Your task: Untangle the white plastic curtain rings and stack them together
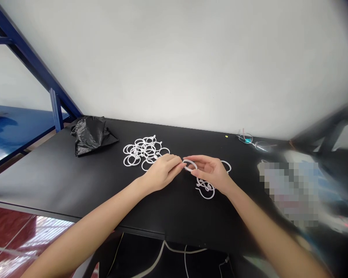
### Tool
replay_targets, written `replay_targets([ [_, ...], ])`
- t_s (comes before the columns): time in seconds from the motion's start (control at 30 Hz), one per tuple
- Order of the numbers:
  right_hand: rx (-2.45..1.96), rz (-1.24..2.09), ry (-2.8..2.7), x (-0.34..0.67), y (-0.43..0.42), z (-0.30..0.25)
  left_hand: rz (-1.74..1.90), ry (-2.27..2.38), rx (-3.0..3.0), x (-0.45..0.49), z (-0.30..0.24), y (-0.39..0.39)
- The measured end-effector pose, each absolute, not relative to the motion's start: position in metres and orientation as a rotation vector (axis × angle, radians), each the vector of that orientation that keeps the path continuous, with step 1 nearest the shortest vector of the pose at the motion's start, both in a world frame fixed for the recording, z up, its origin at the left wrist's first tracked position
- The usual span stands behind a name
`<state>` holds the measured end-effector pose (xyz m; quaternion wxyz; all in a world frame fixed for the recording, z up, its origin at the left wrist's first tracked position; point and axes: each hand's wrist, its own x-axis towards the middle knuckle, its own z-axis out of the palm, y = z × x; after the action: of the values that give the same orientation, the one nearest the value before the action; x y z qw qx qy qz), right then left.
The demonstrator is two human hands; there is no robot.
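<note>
Both hands meet over the middle of a black table (75,185). My left hand (162,172) pinches one side of a white plastic ring (189,165), fingers closed. My right hand (210,172) holds the same ring's other side with curled fingers. A pile of several loose white rings (143,151) lies just behind my left hand. A few more white rings (206,190) lie under and beside my right hand, partly hidden by it.
A crumpled black plastic bag (89,134) lies at the table's back left. Eyeglasses (251,141) rest at the back right near a white wall. A blurred patch covers the right side. Blue metal shelving (31,65) stands to the left. Cables hang below the front edge.
</note>
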<state>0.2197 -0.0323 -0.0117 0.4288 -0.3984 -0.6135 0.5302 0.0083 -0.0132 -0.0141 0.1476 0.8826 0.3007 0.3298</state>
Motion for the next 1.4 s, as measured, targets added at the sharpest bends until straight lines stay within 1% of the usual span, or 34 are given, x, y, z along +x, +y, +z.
replay_targets([
  [0.1,-1.012,1.449,-1.424,0.220,-0.032,-0.008,0.963,0.858,2.376,0.008,-0.014,-0.015],
  [0.33,-0.988,1.503,-1.350,0.219,-0.031,-0.011,0.957,0.820,2.209,0.009,-0.013,-0.016],
  [0.5,-0.994,1.508,-1.371,0.219,-0.031,-0.014,0.961,0.812,2.250,0.009,-0.013,-0.016],
  [0.63,-0.965,1.480,-1.397,0.219,-0.029,-0.013,0.907,0.893,2.455,0.003,-0.009,-0.009],
  [0.77,-1.042,1.314,-1.343,0.223,-0.026,-0.009,0.827,1.218,2.731,-0.012,-0.006,0.010],
  [0.87,-1.099,1.154,-1.299,0.224,-0.025,-0.007,0.734,1.412,2.812,-0.025,-0.010,0.022],
  [1.07,-1.256,0.873,-1.339,0.228,-0.023,-0.008,0.569,1.499,2.792,-0.038,-0.018,0.032],
  [1.23,-1.393,0.627,-1.565,0.240,-0.017,-0.013,0.512,1.601,2.735,-0.040,-0.016,0.033],
  [1.4,-1.524,0.488,-1.758,0.246,-0.015,-0.017,0.632,1.552,2.735,-0.034,-0.015,0.029],
])
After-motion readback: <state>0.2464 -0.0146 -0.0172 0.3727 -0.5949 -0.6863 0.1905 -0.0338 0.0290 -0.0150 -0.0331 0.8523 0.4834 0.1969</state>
